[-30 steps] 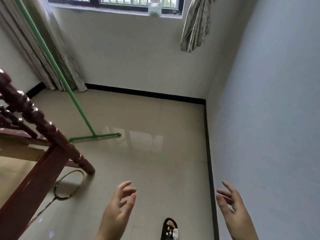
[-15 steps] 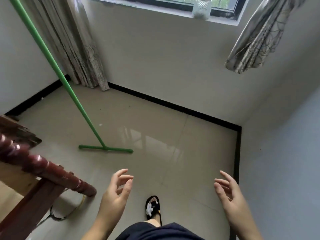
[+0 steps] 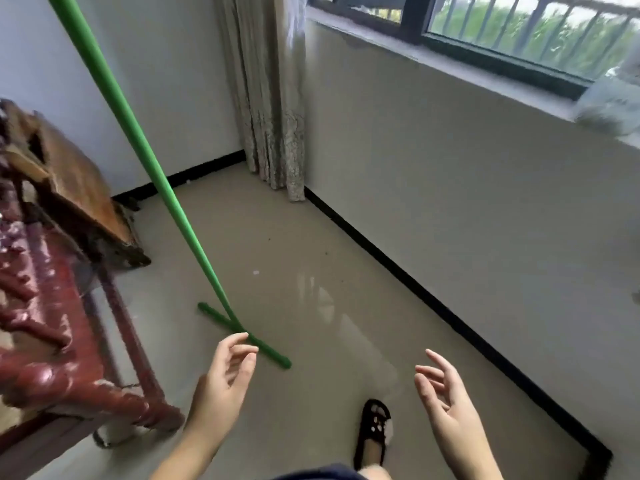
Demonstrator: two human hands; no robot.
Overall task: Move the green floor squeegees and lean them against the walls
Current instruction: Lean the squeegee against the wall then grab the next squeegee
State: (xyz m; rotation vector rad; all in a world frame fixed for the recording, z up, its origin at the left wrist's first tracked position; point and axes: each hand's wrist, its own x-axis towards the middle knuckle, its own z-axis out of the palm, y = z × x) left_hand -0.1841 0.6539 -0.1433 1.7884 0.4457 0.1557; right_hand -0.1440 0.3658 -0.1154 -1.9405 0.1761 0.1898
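- A green floor squeegee point(image 3: 180, 216) stands on a glossy beige tile floor point(image 3: 311, 258), seen from above through a head-worn camera.
- Its long, thin, bright green handle rises steeply from the floor toward the top left corner and leaves the picture there, so what the upper end rests on cannot be seen.
- Its head is a narrow green bar lying flat on the floor, running diagonally from upper left to lower right, with the handle joined near its middle.
- The squeegee head sits near the middle of the floor, well apart from the white wall point(image 3: 450, 174) under the window point(image 3: 519, 32), and just right of dark red carved wooden furniture point(image 3: 59, 323).
- The left hand point(image 3: 227, 375) reaches forward, its grip open with fingers loosely curled; it holds nothing. Its fingertips overlap the squeegee head in the picture, but whether they touch it cannot be told.
- The right hand point(image 3: 446, 396) is held out to the right, grip open, fingers spread, empty, well apart from the squeegee.
- A foot in a black sandal point(image 3: 374, 431) stands on the floor between the 2 hands.
- A pale patterned curtain point(image 3: 273, 98) hangs in the far corner beside the window.
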